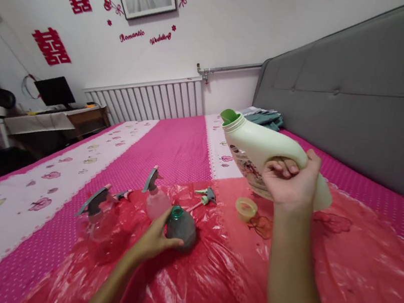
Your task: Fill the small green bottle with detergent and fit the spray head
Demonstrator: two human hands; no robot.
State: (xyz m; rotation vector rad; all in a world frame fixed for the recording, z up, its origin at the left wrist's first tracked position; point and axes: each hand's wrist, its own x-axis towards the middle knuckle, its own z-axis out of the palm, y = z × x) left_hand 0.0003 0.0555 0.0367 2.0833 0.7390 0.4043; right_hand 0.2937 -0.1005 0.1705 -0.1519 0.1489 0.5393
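My right hand (292, 180) is closed round the handle of a large pale green detergent jug (264, 140). The jug is uncapped and tilted in the air, its green spout pointing up and to the left. My left hand (158, 238) grips a small translucent green bottle (181, 229) with an open neck, its thumb along the near side and the other fingers partly hidden. Behind the bottle lies a loose spray head (207, 196) in grey and light green. A yellowish cap (245, 207) rests below the jug.
Two pink spray bottles, one nearer (96, 219) and one farther (156, 200), stand left of my left hand. Red plastic sheeting (196, 292) covers part of the bed. Folded clothes (265, 118) lie by the grey headboard (351, 67).
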